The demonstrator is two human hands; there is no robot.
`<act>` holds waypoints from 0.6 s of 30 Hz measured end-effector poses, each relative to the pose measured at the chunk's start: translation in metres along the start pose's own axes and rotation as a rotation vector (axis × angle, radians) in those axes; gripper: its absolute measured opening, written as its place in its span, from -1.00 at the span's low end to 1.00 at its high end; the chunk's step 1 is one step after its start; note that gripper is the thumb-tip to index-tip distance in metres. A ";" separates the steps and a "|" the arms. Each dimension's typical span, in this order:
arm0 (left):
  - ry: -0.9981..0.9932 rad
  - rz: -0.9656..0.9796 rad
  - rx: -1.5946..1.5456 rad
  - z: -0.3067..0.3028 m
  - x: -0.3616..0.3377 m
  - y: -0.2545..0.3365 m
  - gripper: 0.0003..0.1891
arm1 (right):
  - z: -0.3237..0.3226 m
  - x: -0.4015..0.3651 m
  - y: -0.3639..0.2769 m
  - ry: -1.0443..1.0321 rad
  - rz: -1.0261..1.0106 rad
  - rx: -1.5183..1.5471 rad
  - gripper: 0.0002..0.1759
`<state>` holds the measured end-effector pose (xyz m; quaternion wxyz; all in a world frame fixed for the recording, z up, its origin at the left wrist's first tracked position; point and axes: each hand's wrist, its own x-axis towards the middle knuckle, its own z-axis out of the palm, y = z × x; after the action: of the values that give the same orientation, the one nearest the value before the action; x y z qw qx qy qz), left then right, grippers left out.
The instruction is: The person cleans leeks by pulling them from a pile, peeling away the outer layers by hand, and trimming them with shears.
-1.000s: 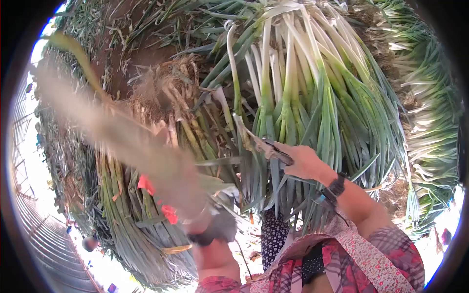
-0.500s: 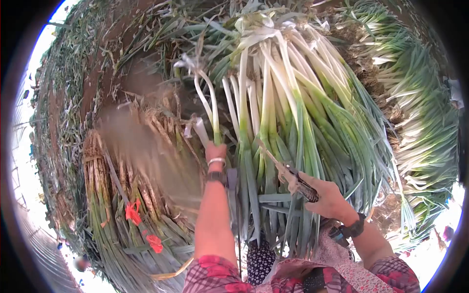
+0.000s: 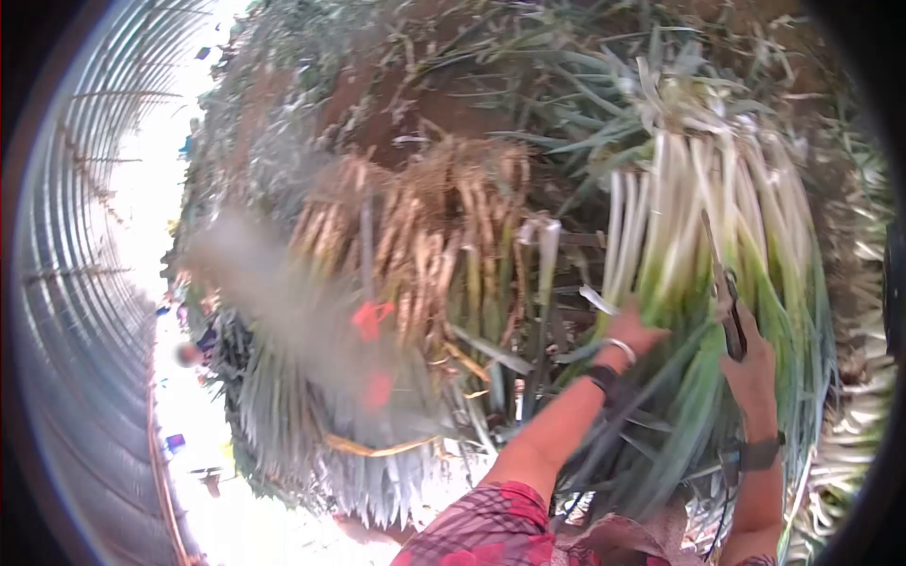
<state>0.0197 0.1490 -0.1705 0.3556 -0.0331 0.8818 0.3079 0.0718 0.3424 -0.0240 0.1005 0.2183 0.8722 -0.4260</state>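
Observation:
Long leeks or green onions with clean white stems point(image 3: 694, 189) lie in a thick pile at the right, roots up and green leaves down. My left hand point(image 3: 634, 332), with a bracelet and a dark wristband, is over the left side of their leaves. It is blurred, thumb and fingers apart, with no stalk clearly held. My right hand point(image 3: 748, 354) is closed on the dark handle of a knife point(image 3: 730, 316), its thin blade pointing up over the white stems. Unpeeled brown-stemmed stalks point(image 3: 411, 236) lie to the left.
A red tie point(image 3: 370, 319) and a yellow band point(image 3: 382, 447) lie among the unpeeled stalks. Loose leaves point(image 3: 557, 85) cover the ground behind. Another row of stalks point(image 3: 854, 439) runs down the right edge. A ribbed curved wall point(image 3: 85, 311) rises at the far left.
The view has swung left. My left hand has moved right to the clean pile, and the two stalks it held are no longer distinct in it. The knife now points more upright.

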 end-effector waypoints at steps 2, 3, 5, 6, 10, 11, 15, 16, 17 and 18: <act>-0.041 0.030 0.055 0.024 -0.028 0.017 0.09 | 0.011 -0.011 -0.003 -0.099 0.078 0.009 -0.23; -0.104 0.040 0.041 0.027 -0.043 0.036 0.06 | 0.021 -0.014 0.002 -0.125 -0.012 -0.066 -0.21; -0.072 0.061 0.080 0.065 -0.049 0.048 0.00 | 0.036 -0.011 0.012 -0.155 -0.098 -0.146 -0.19; -0.051 0.088 0.111 0.076 -0.051 0.052 -0.05 | 0.039 -0.003 0.017 -0.164 -0.102 -0.183 -0.17; -0.017 0.242 -0.185 0.048 -0.059 0.043 -0.25 | 0.054 0.018 0.023 -0.189 -0.197 -0.265 -0.18; 0.074 0.293 -0.382 0.064 -0.051 0.002 -0.34 | 0.059 0.019 0.023 -0.193 -0.196 -0.310 -0.20; 0.327 0.286 -0.154 0.002 -0.035 -0.107 -0.61 | 0.075 0.017 0.015 -0.238 -0.129 -0.440 -0.18; 0.441 -0.217 -0.236 -0.021 -0.028 -0.107 -0.60 | 0.080 0.016 0.017 -0.224 -0.172 -0.469 -0.17; 0.641 -0.165 -0.273 -0.028 -0.014 -0.140 -0.49 | 0.085 0.017 0.017 -0.203 -0.227 -0.490 -0.17; 0.756 -0.146 -0.143 -0.032 0.005 -0.162 -0.41 | 0.088 0.017 0.016 -0.197 -0.212 -0.502 -0.17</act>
<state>0.0418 0.0012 -0.2398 0.0232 -0.2316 0.9223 0.3085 0.0630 0.2869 -0.0952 0.1905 0.0520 0.9544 -0.2240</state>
